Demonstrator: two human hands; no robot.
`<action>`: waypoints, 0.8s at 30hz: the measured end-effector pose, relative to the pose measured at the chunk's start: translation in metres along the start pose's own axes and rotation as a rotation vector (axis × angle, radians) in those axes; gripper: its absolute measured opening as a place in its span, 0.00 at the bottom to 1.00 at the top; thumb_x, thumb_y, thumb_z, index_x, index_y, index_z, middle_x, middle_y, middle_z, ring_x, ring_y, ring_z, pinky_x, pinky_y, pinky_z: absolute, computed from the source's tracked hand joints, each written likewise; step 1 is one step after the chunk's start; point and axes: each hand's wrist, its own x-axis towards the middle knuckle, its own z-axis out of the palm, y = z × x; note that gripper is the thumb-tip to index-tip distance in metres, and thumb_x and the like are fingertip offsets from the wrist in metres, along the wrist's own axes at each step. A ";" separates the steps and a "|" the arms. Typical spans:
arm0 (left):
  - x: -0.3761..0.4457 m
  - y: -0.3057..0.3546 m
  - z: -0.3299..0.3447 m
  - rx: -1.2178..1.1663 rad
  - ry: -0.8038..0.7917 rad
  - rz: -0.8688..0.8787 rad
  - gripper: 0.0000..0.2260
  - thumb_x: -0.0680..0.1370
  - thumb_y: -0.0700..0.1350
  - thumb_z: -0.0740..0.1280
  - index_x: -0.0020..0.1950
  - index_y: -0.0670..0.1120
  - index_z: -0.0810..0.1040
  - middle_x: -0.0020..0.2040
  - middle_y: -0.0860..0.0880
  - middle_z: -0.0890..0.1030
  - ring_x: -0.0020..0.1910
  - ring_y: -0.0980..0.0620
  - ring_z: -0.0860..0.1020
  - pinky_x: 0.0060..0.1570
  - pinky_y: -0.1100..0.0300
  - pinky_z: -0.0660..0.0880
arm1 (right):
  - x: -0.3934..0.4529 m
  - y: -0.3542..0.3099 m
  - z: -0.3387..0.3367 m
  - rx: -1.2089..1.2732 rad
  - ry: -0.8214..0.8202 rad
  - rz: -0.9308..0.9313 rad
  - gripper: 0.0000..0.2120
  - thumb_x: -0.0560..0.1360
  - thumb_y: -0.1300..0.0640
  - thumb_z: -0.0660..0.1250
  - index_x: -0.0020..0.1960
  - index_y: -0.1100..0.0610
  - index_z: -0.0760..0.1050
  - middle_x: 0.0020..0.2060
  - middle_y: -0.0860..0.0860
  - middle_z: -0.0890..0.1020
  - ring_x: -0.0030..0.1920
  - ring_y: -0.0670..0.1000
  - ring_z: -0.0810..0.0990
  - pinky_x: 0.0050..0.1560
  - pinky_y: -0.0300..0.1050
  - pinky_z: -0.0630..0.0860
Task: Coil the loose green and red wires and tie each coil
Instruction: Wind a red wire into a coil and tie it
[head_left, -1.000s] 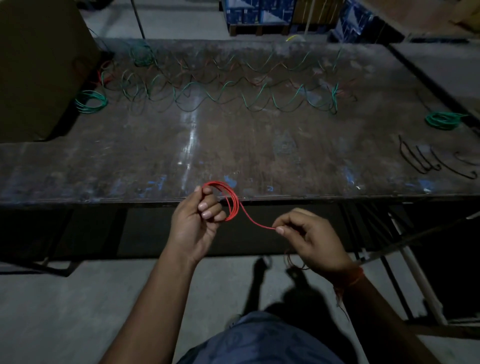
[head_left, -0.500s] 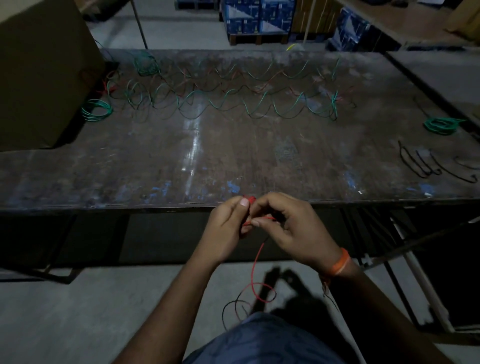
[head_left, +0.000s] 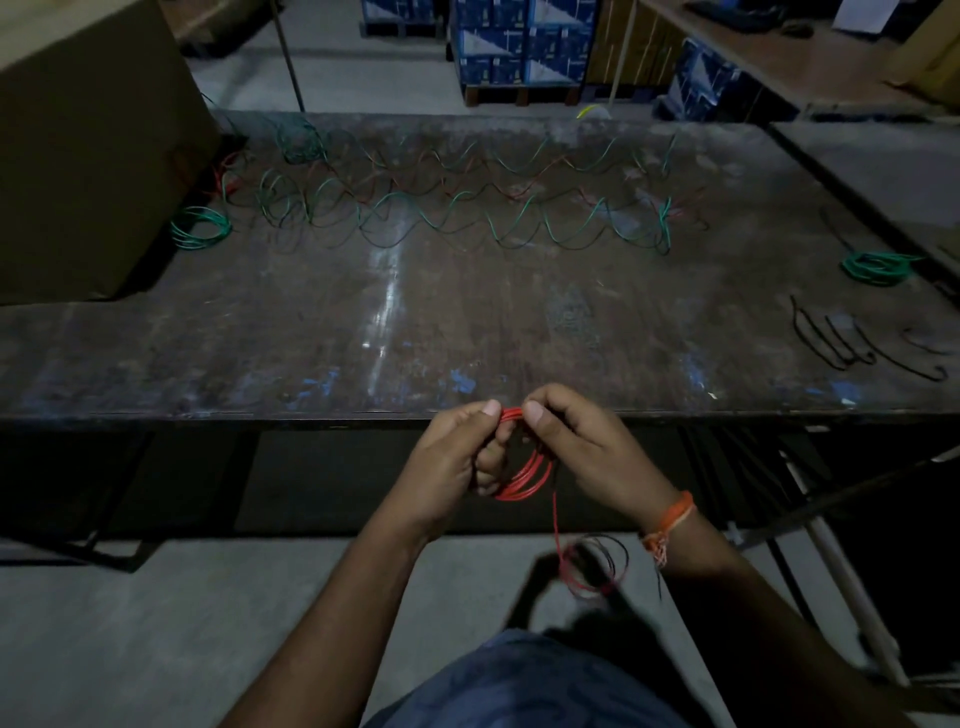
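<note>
Since half a second ago the red coil (head_left: 524, 470) shows as a full loop between the hands. The left hand (head_left: 452, 462) and right hand (head_left: 582, 452) both pinch its top, thumbs close, just before the table (head_left: 467, 322) edge; its tail hangs below.

Wide bare stretch of the dark scuffed metal table (head_left: 395, 322) between near edge and far rows, open to a reaching hand. Blocked along the far side by loose wavy green and red wires (head_left: 467, 208). Hemmed at far left by a large brown cardboard box (head_left: 88, 145), small green wire coil (head_left: 200, 227) just beside it. At right, another green wire coil (head_left: 875, 266) and bent black wire pieces (head_left: 852, 345).
</note>
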 end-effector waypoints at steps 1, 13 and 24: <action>0.000 -0.001 0.003 -0.009 0.011 -0.002 0.14 0.81 0.51 0.59 0.38 0.47 0.72 0.26 0.52 0.60 0.24 0.57 0.55 0.25 0.65 0.52 | 0.000 0.003 0.001 0.039 0.005 0.023 0.18 0.82 0.44 0.60 0.48 0.57 0.77 0.36 0.47 0.79 0.39 0.45 0.77 0.44 0.47 0.73; 0.013 -0.008 0.042 0.008 -0.015 -0.088 0.15 0.81 0.48 0.61 0.48 0.39 0.82 0.33 0.45 0.77 0.31 0.51 0.74 0.35 0.58 0.72 | -0.010 0.027 -0.021 0.137 0.168 -0.038 0.22 0.83 0.40 0.56 0.39 0.53 0.70 0.29 0.54 0.75 0.31 0.53 0.74 0.34 0.55 0.73; 0.024 -0.024 0.103 0.081 -0.074 -0.064 0.17 0.80 0.44 0.59 0.56 0.34 0.82 0.41 0.37 0.83 0.42 0.44 0.80 0.48 0.57 0.75 | -0.019 0.047 -0.089 0.323 0.037 -0.066 0.23 0.85 0.45 0.57 0.37 0.58 0.66 0.25 0.60 0.75 0.24 0.60 0.77 0.28 0.62 0.72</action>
